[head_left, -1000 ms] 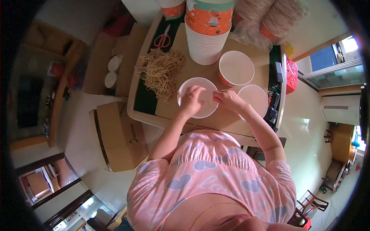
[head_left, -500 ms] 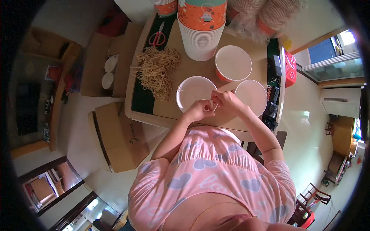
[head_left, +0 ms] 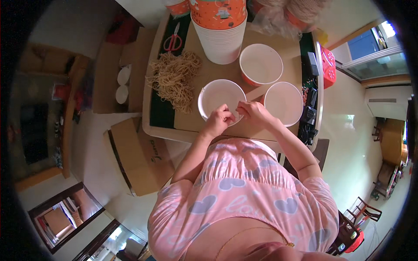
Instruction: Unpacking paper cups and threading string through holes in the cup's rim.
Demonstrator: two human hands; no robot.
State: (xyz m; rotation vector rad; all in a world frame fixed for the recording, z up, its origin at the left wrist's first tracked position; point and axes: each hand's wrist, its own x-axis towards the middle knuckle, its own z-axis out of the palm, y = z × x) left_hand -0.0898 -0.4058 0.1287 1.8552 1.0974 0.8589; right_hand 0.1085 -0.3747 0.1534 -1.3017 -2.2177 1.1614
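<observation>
The left hand [head_left: 220, 122] has its fingers bent and gathered, and the right hand [head_left: 254, 113] faces it with the fingertips drawn close together, as in a pinch; a narrow gap seems to lie between the two hands, and I cannot tell if the tips really meet, nor whether any strand is held there. Directly under them is the white paper tub [head_left: 216, 93], upright, its mouth mostly on the far side of the hands and its near right rim covered in part by the fingers. I judge that the step in hand is some fine finger work at this rim, and the next move probably calls for small, even motions of both hands, without pressing the tub so that it tips. Just right of the right hand stands a second tub [head_left: 284, 103], and farther beyond the hands is a third tub [head_left: 261, 64] with orange outside; no contents can be made out in either. To the left and farther off from the left hand lies a tangled heap of tan strands [head_left: 174, 80], twine by its look, with the red-handled scissors [head_left: 174, 36] beyond it. Farthest ahead of the grip rises a tall stack of tubs [head_left: 220, 41], its top cut off by the upper edge, and right of that a cloudy plastic bag [head_left: 272, 19] partly hides what it wraps. The small dark things [head_left: 310, 114] at the table's right edge are too crowded to name
</observation>
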